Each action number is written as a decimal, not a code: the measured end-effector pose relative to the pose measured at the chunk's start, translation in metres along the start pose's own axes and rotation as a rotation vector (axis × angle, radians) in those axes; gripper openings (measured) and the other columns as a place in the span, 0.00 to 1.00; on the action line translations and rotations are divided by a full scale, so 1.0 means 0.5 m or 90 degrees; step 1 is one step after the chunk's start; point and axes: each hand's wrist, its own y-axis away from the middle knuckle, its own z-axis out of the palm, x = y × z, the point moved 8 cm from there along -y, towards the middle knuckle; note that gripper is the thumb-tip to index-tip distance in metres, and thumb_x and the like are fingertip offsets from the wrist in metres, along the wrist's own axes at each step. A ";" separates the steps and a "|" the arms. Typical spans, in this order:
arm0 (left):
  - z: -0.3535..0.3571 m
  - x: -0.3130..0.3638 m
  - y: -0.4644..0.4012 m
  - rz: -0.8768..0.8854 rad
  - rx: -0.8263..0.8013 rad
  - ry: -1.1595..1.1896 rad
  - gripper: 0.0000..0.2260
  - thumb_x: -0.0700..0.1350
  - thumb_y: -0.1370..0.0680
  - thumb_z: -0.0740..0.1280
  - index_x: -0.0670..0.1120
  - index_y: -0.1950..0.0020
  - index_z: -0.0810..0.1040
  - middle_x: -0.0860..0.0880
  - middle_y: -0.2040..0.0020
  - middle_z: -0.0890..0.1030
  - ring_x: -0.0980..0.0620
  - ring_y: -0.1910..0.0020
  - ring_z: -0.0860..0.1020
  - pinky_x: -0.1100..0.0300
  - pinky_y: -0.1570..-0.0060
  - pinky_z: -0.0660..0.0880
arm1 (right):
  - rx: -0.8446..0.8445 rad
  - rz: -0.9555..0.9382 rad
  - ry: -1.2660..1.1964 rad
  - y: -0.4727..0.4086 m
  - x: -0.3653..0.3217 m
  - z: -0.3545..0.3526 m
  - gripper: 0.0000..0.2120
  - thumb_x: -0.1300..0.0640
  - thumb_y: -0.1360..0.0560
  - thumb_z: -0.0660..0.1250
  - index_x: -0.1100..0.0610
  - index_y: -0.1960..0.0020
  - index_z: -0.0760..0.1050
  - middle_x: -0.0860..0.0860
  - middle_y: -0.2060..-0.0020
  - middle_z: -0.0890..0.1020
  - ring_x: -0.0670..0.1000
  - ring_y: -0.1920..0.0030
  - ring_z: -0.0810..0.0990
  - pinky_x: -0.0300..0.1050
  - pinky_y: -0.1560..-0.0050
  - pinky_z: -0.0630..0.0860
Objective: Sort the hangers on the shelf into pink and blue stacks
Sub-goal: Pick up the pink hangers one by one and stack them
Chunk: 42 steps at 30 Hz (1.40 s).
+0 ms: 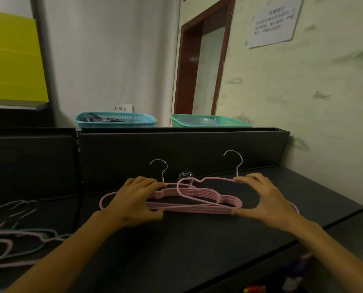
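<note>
Pink hangers (194, 200) (stacked on shelf (197, 246)) pinched by left hand (134, 199) and right hand (261, 199).

left hand (134, 199), right hand (263, 199): fingers curled

Two hands (134, 199), two baskets (115, 120), two hanger piles (197, 199), one wall notice (273, 22).

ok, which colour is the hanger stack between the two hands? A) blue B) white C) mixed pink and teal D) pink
D: the stack of thin pink hangers with metal hooks lies on the black shelf, the left hand and right hand gripping its ends; the mixed pink and teal hangers lie apart at far left.
</note>
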 end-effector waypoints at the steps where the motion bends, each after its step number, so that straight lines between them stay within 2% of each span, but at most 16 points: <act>1: 0.009 0.009 -0.013 -0.004 -0.010 0.008 0.35 0.67 0.30 0.63 0.58 0.26 0.58 0.54 0.27 0.63 0.56 0.30 0.60 0.62 0.36 0.52 | -0.001 0.003 0.000 -0.004 0.017 -0.006 0.40 0.27 0.41 0.68 0.39 0.33 0.65 0.31 0.43 0.65 0.41 0.42 0.67 0.29 0.46 0.63; 5: 0.032 0.042 -0.060 -0.003 -0.037 0.035 0.34 0.64 0.28 0.66 0.58 0.26 0.58 0.54 0.27 0.63 0.56 0.30 0.59 0.61 0.35 0.54 | 0.006 0.016 -0.010 -0.009 0.069 -0.025 0.39 0.27 0.41 0.68 0.39 0.34 0.66 0.36 0.44 0.68 0.43 0.41 0.69 0.34 0.43 0.64; 9: 0.055 0.066 -0.099 0.009 -0.052 0.056 0.33 0.63 0.27 0.66 0.58 0.26 0.58 0.54 0.27 0.63 0.56 0.29 0.59 0.60 0.33 0.55 | 0.015 0.034 -0.013 0.001 0.105 -0.031 0.39 0.26 0.42 0.68 0.39 0.34 0.67 0.38 0.43 0.69 0.40 0.42 0.70 0.33 0.43 0.64; 14: 0.083 0.076 -0.139 0.022 -0.078 0.078 0.32 0.64 0.28 0.65 0.59 0.27 0.59 0.55 0.28 0.64 0.58 0.30 0.60 0.58 0.32 0.58 | -0.022 0.059 -0.003 0.012 0.143 -0.027 0.40 0.25 0.44 0.67 0.34 0.35 0.63 0.31 0.42 0.65 0.32 0.40 0.64 0.27 0.46 0.63; 20: 0.108 0.084 -0.152 0.026 -0.098 0.094 0.32 0.64 0.28 0.66 0.59 0.27 0.60 0.56 0.29 0.65 0.58 0.31 0.61 0.58 0.32 0.58 | -0.048 0.065 0.011 0.010 0.166 -0.012 0.41 0.25 0.43 0.67 0.35 0.34 0.62 0.31 0.41 0.64 0.32 0.38 0.63 0.26 0.46 0.63; 26: 0.115 0.076 -0.149 0.026 -0.100 0.092 0.33 0.65 0.29 0.66 0.60 0.28 0.60 0.56 0.30 0.66 0.59 0.32 0.62 0.58 0.31 0.58 | -0.068 0.070 0.007 0.004 0.173 0.017 0.39 0.30 0.41 0.72 0.34 0.34 0.62 0.35 0.40 0.66 0.34 0.38 0.63 0.33 0.42 0.64; 32: 0.120 0.067 -0.152 0.013 -0.118 0.093 0.34 0.65 0.29 0.66 0.60 0.27 0.58 0.56 0.29 0.65 0.58 0.31 0.61 0.58 0.31 0.56 | -0.079 0.066 0.004 -0.008 0.164 0.030 0.41 0.29 0.42 0.71 0.36 0.33 0.63 0.37 0.39 0.67 0.36 0.38 0.65 0.37 0.39 0.66; 35: 0.119 0.054 -0.147 0.004 -0.131 0.084 0.38 0.71 0.33 0.63 0.61 0.27 0.58 0.56 0.27 0.64 0.57 0.30 0.60 0.58 0.31 0.54 | -0.088 0.066 -0.001 -0.020 0.155 0.048 0.40 0.31 0.41 0.74 0.37 0.32 0.63 0.37 0.39 0.67 0.38 0.38 0.66 0.40 0.37 0.67; 39: 0.099 0.021 -0.125 -0.035 -0.147 0.086 0.51 0.82 0.45 0.48 0.60 0.26 0.56 0.55 0.26 0.62 0.56 0.29 0.60 0.56 0.31 0.56 | -0.109 0.064 -0.015 -0.045 0.130 0.082 0.40 0.34 0.39 0.75 0.39 0.31 0.64 0.39 0.39 0.67 0.39 0.38 0.67 0.44 0.36 0.69; 42: 0.085 -0.002 -0.107 -0.061 -0.168 0.099 0.52 0.80 0.46 0.50 0.60 0.25 0.54 0.53 0.27 0.63 0.55 0.31 0.63 0.58 0.33 0.60 | -0.132 0.057 -0.024 -0.073 0.094 0.118 0.41 0.35 0.37 0.75 0.42 0.29 0.64 0.41 0.38 0.67 0.41 0.38 0.67 0.46 0.35 0.70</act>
